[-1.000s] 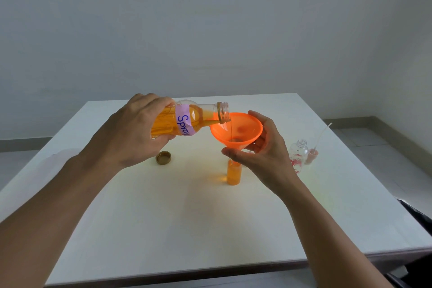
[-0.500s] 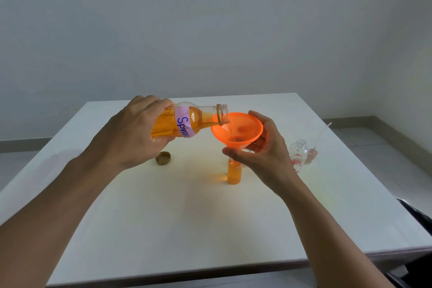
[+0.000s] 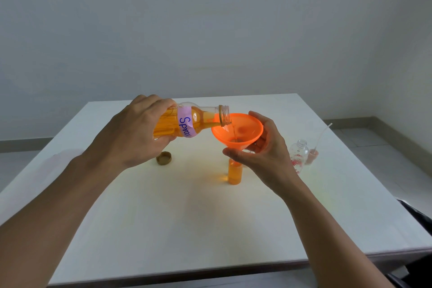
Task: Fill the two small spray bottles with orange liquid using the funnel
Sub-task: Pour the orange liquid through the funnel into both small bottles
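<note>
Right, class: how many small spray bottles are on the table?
2. One small bottle, nearly full of orange liquid, stands under the funnel. One clear small bottle, apparently empty, stands behind the right hand, partly hidden. No others show.

A pale purple label (image 3: 185, 124) wraps the tilted bottle (image 3: 198, 119) of orange liquid, handwritten in blue: "Spray", its last letter partly turned out of sight. Nothing else is readable.
</note>
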{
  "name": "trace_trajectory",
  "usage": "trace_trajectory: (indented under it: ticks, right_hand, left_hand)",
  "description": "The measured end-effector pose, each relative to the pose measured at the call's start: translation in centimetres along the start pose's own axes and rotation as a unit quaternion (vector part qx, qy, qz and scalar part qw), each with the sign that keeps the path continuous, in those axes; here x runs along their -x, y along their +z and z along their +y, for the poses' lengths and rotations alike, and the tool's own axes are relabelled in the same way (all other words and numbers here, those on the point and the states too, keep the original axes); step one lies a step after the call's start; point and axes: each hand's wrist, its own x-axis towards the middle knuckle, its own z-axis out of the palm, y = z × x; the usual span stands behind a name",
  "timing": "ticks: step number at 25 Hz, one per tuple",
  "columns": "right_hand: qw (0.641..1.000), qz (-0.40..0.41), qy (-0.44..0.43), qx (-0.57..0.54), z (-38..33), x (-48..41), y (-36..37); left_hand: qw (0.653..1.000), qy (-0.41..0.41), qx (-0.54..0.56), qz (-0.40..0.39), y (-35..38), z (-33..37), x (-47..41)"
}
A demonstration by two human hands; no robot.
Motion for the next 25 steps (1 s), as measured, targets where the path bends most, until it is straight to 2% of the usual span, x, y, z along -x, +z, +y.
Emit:
trace_trajectory:
  ticks: [6,15,25]
  right_hand:
    - [1.000,0.000,0.003,0.004,-0.1,-0.1,0.0]
    - [1.000,0.011,0.000,-0.010,-0.1,-0.2,-0.1]
    - [0.999,0.021,-0.005,-0.025,-0.3,-0.4,-0.4]
  left_hand:
    - [1.000,-0.017,0.014,-0.005,0.1,0.2,0.1]
    - [0.992,-0.069,0.104,0.001,1.1,0.8,0.4]
    - [0.981,-0.118,0.144,0.045,2.0,1.6,1.4]
